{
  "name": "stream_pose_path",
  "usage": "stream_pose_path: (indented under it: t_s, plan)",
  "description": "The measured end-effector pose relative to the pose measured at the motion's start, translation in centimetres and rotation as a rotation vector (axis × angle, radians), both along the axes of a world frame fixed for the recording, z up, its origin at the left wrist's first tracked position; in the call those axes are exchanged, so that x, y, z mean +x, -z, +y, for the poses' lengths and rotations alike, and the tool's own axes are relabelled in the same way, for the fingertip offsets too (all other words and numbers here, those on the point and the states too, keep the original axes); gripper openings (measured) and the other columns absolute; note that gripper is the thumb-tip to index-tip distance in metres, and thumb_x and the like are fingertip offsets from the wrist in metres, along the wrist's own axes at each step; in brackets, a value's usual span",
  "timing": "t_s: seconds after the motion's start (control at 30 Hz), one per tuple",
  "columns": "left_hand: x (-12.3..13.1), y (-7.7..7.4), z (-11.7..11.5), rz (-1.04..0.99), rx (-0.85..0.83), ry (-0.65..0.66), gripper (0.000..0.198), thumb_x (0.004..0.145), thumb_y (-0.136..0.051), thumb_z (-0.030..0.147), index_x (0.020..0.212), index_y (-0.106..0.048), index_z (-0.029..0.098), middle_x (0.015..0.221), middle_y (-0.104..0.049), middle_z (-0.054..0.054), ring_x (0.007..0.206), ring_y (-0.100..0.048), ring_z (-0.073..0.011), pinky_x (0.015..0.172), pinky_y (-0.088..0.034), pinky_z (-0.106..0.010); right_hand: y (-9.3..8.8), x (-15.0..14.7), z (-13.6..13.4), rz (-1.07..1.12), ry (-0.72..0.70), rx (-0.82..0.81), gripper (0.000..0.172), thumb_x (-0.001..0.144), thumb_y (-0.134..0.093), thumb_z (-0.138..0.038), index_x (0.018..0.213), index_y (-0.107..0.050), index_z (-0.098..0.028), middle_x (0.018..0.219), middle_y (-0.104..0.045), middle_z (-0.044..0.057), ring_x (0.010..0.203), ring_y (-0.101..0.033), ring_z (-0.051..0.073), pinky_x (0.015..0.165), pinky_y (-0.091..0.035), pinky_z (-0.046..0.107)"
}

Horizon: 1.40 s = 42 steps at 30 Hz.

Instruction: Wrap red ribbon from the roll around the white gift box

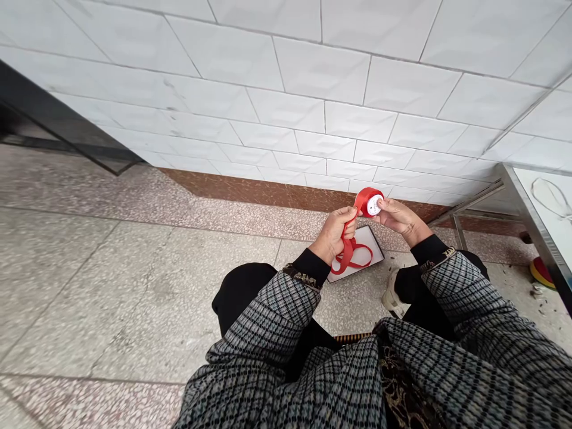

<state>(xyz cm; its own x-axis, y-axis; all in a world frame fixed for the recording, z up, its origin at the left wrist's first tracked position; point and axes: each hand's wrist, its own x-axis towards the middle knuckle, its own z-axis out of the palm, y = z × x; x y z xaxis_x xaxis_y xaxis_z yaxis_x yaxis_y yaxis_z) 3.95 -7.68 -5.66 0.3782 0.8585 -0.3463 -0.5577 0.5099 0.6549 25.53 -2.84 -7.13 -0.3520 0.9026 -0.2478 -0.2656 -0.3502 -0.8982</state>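
Red ribbon roll (369,201), white label at its hub, pinched in right hand (397,215) above the floor (111,286). Loose ribbon tail (351,253) looping down, clamped in left hand (336,232). Below, a white card (370,244) flat on the floor.

1. The spool (370,202) of red ribbon carries a round white label on its face, beside the right hand's fingertips. It bears small dark marks, too small and blurred to read.
2. The white card (364,253) on the floor below the spool shows no legible print.
3. No other text, brand, number or sign can be read anywhere around the spool.
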Motion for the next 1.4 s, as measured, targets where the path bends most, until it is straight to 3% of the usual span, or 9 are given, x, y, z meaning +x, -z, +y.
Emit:
stream_pose_path:
  t_s: [0.23,0.53,0.7,0.83,0.93,1.03,1.2,1.33,1.4]
  plan:
    - [0.2,-0.6,0.7,0.024,-0.054,0.000,0.045,0.096,-0.091,0.041,0.075,-0.059,0.017,0.051,-0.030,0.013,0.040,-0.020,-0.0007,0.042,-0.012,-0.015,0.9,-1.3,0.4,0.058,0.011,0.041,0.063,0.061,-0.117,-0.060,0.101,-0.083,-0.026,0.098,-0.086,0.001,0.096,-0.078,0.019,0.091,-0.064,0.028]
    - [0.6,0.1,0.1,0.054,0.026,-0.092,0.044,0.087,-0.096,0.036,0.079,-0.057,0.019,0.053,-0.037,0.013,0.043,-0.023,-0.0009,0.045,-0.012,-0.016,1.7,-1.8,0.2,0.135,0.071,0.021,0.060,0.059,-0.118,-0.055,0.098,-0.082,-0.027,0.096,-0.086,0.001,0.090,-0.078,0.021,0.086,-0.066,0.031]
    - [1.0,0.5,-0.2,0.028,0.074,-0.171,0.045,0.082,-0.099,0.032,0.108,-0.064,0.022,0.057,-0.042,0.016,0.042,-0.025,-0.0023,0.046,-0.013,-0.019,1.9,-2.0,0.1,0.141,0.101,-0.010,0.060,0.064,-0.116,-0.058,0.102,-0.081,-0.028,0.106,-0.086,0.004,0.101,-0.078,0.025,0.093,-0.069,0.036]
    - [0.8,0.5,0.1,-0.001,0.098,-0.092,0.051,0.086,-0.098,0.031,0.125,-0.067,0.022,0.056,-0.041,0.017,0.041,-0.022,-0.0029,0.045,-0.011,-0.020,2.2,-2.4,-0.5,0.142,0.107,0.025,0.060,0.070,-0.111,-0.062,0.109,-0.079,-0.030,0.119,-0.085,0.006,0.121,-0.077,0.029,0.102,-0.069,0.038]
    - [0.4,0.7,0.6,-0.020,0.100,-0.015,0.041,0.088,-0.097,0.030,0.115,-0.068,0.021,0.056,-0.043,0.016,0.040,-0.021,-0.0023,0.044,-0.009,-0.019,2.7,-2.9,-1.0,0.135,0.083,0.056,0.058,0.078,-0.105,-0.066,0.117,-0.078,-0.032,0.124,-0.085,0.006,0.128,-0.075,0.029,0.107,-0.069,0.039]
    - [-0.4,0.9,1.0,-0.024,0.103,0.033,0.035,0.087,-0.096,0.027,0.103,-0.066,0.019,0.056,-0.046,0.014,0.040,-0.021,-0.0016,0.043,-0.010,-0.018,2.7,-2.7,-1.2,0.121,0.007,0.019,0.057,0.081,-0.103,-0.069,0.116,-0.079,-0.032,0.118,-0.085,0.006,0.118,-0.078,0.028,0.105,-0.070,0.040]
    - [-2.1,1.1,1.3,-0.048,0.114,0.151,0.035,0.085,-0.098,0.026,0.102,-0.069,0.019,0.053,-0.037,0.016,0.039,-0.022,-0.0028,0.042,-0.010,-0.018,0.5,-0.5,-0.5,-0.035,-0.142,0.092,0.059,0.074,-0.111,-0.058,0.115,-0.084,-0.024,0.111,-0.086,0.007,0.102,-0.078,0.023,0.100,-0.068,0.039]
    - [-2.6,1.6,1.2,0.018,0.103,0.294,0.039,0.079,-0.101,0.024,0.102,-0.070,0.017,0.054,-0.040,0.015,0.039,-0.022,-0.0018,0.044,-0.005,-0.020,-2.3,1.2,0.1,-0.242,-0.296,0.232,0.067,0.073,-0.111,-0.038,0.134,-0.086,-0.025,0.125,-0.086,0.006,0.109,-0.078,0.024,0.106,-0.063,0.041]
    - [-2.4,1.8,1.0,0.059,0.089,0.353,0.041,0.076,-0.103,0.024,0.098,-0.069,0.017,0.053,-0.041,0.014,0.040,-0.021,-0.0013,0.045,-0.005,-0.020,-3.2,1.6,0.1,-0.344,-0.378,0.269,0.064,0.073,-0.109,-0.034,0.133,-0.087,-0.025,0.127,-0.086,0.007,0.113,-0.078,0.026,0.109,-0.061,0.045]
